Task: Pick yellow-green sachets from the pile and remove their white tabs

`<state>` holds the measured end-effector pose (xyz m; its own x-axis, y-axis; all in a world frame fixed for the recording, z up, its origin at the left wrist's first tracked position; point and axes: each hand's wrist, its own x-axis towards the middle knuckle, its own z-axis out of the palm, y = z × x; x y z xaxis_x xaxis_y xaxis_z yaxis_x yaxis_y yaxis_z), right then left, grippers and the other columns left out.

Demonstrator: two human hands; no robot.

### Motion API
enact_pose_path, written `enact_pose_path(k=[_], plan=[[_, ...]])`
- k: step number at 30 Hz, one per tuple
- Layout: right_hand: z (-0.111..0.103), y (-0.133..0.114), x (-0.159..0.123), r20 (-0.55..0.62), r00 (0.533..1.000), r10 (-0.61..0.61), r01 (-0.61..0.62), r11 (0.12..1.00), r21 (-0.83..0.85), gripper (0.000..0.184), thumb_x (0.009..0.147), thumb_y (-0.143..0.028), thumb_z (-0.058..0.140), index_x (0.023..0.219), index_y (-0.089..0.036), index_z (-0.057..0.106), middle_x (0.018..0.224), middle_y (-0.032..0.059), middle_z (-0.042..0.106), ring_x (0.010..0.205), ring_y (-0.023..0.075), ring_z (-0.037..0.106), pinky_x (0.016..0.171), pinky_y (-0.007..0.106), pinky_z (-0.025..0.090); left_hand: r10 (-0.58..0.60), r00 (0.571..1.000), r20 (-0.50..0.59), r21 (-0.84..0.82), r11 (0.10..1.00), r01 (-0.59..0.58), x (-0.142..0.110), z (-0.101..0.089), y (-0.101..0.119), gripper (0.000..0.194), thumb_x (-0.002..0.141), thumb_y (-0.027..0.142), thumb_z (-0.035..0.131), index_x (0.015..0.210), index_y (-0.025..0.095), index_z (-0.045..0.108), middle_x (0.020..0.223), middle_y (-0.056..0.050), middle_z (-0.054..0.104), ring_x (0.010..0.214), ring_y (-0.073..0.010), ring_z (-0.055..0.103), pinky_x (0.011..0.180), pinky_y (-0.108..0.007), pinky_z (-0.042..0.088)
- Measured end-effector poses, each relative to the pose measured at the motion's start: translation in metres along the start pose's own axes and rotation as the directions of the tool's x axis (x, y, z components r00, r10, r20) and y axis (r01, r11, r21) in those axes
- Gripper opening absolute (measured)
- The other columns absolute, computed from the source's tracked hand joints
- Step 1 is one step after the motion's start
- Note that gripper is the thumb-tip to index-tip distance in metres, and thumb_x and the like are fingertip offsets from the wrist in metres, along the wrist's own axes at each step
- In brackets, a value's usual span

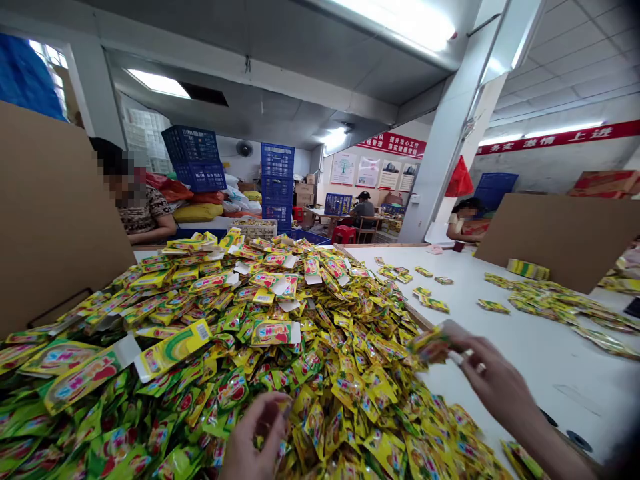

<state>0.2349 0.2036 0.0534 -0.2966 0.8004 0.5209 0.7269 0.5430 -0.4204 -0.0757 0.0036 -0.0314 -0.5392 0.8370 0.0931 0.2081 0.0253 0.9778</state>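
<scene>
A huge heap of small yellow and green printed sachets fills the near part of the white table. Flat yellow printed boxes with open white flaps, such as this box, lie over its top and left side. My left hand is low over the heap, fingers curled and thumb bent in; whatever is between them I cannot make out. To the right, above the bare tabletop, my right hand pinches a small printed box by its near end. That box is smeared by motion.
Flat packs lie scattered across the white table at right. Cardboard sheets stand on both sides. A person sits at left, others farther back. Blue crates are stacked behind. A wooden strip edges the heap.
</scene>
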Motion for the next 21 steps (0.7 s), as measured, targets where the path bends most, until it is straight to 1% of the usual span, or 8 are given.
enact_pose_path(k=[2, 5, 8, 10, 13, 17, 19, 21], plan=[[0.0, 0.0, 0.009, -0.132, 0.991, -0.004, -0.028, 0.972, -0.235, 0.043, 0.079, -0.035, 0.044, 0.117, -0.017, 0.052, 0.119, 0.0187, 0.052, 0.086, 0.0311, 0.06, 0.067, 0.046, 0.051, 0.14, 0.969, -0.202, 0.244, 0.966, -0.089, 0.008, -0.019, 0.003, 0.035, 0.078, 0.048, 0.046, 0.099, 0.021, 0.054, 0.089, -0.007, 0.058, 0.081, -0.0227, 0.058, 0.075, -0.038, 0.048], [0.038, -0.044, -0.007, 0.182, 0.963, -0.199, 0.218, 0.972, -0.09, 0.043, 0.078, -0.026, 0.045, 0.12, -0.019, 0.049, 0.122, 0.0156, 0.053, 0.114, 0.03, 0.05, 0.092, 0.047, 0.044, 0.416, 0.875, -0.246, 0.547, 0.805, -0.229, 0.018, -0.026, 0.001, 0.04, 0.081, 0.03, 0.043, 0.12, 0.023, 0.045, 0.127, -0.011, 0.046, 0.122, -0.0292, 0.038, 0.099, -0.053, 0.035], [0.088, -0.107, -0.034, 0.561, 0.685, -0.466, 0.418, 0.881, 0.221, 0.069, 0.065, -0.01, 0.053, 0.13, -0.027, 0.039, 0.139, 0.0106, 0.038, 0.129, 0.0276, 0.033, 0.104, 0.043, 0.032, 0.461, 0.885, -0.068, 0.687, 0.665, -0.294, 0.027, -0.019, -0.009, 0.055, 0.082, 0.019, 0.04, 0.135, 0.028, 0.028, 0.144, -0.006, 0.032, 0.137, -0.0285, 0.009, 0.107, -0.061, 0.021], [0.114, -0.135, -0.044, 0.641, 0.604, -0.473, 0.438, 0.869, 0.229, 0.066, 0.059, -0.006, 0.055, 0.122, -0.024, 0.048, 0.145, 0.0132, 0.028, 0.134, 0.0338, 0.02, 0.105, 0.051, 0.026, 0.442, 0.895, 0.068, 0.724, 0.595, -0.349, 0.033, -0.018, -0.019, 0.05, 0.083, 0.02, 0.04, 0.131, 0.032, 0.035, 0.138, -0.002, 0.044, 0.137, -0.0291, 0.014, 0.106, -0.063, 0.02], [0.13, -0.144, -0.045, 0.621, 0.63, -0.467, 0.431, 0.875, 0.221, 0.035, 0.063, -0.005, 0.051, 0.093, -0.019, 0.059, 0.145, 0.0138, 0.026, 0.135, 0.036, 0.014, 0.105, 0.054, 0.02, 0.479, 0.875, 0.068, 0.702, 0.601, -0.383, 0.037, -0.025, -0.032, 0.03, 0.086, 0.028, 0.039, 0.107, 0.026, 0.06, 0.124, -0.004, 0.058, 0.129, -0.029, 0.035, 0.104, -0.058, 0.029], [0.117, -0.133, -0.04, 0.508, 0.761, -0.403, 0.195, 0.889, 0.414, 0.025, 0.064, -0.002, 0.048, 0.081, -0.02, 0.05, 0.1, 0.0057, 0.058, 0.098, 0.0216, 0.052, 0.084, 0.035, 0.042, 0.348, 0.913, -0.214, 0.512, 0.836, -0.198, 0.033, -0.032, -0.032, 0.038, 0.085, 0.043, 0.035, 0.089, 0.017, 0.063, 0.092, -0.013, 0.07, 0.086, -0.0265, 0.066, 0.071, -0.036, 0.054], [0.107, -0.135, -0.038, 0.507, 0.797, -0.329, -0.046, 0.803, 0.594, 0.02, 0.069, -0.004, 0.046, 0.081, -0.021, 0.045, 0.073, -0.0023, 0.051, 0.069, 0.0134, 0.049, 0.063, 0.025, 0.041, 0.208, 0.954, -0.216, 0.41, 0.906, -0.105, 0.028, -0.029, -0.025, 0.04, 0.083, 0.045, 0.037, 0.096, 0.016, 0.062, 0.073, -0.009, 0.071, 0.067, -0.0243, 0.066, 0.058, -0.031, 0.052], [0.103, -0.146, -0.037, 0.529, 0.773, -0.349, -0.226, 0.629, 0.744, 0.014, 0.073, -0.009, 0.048, 0.082, -0.02, 0.045, 0.068, -0.0046, 0.046, 0.061, 0.0104, 0.044, 0.056, 0.022, 0.037, 0.126, 0.981, -0.145, 0.318, 0.945, -0.074, 0.023, -0.023, -0.018, 0.04, 0.081, 0.045, 0.041, 0.097, 0.015, 0.062, 0.066, -0.005, 0.07, 0.062, -0.0228, 0.065, 0.056, -0.028, 0.05]])
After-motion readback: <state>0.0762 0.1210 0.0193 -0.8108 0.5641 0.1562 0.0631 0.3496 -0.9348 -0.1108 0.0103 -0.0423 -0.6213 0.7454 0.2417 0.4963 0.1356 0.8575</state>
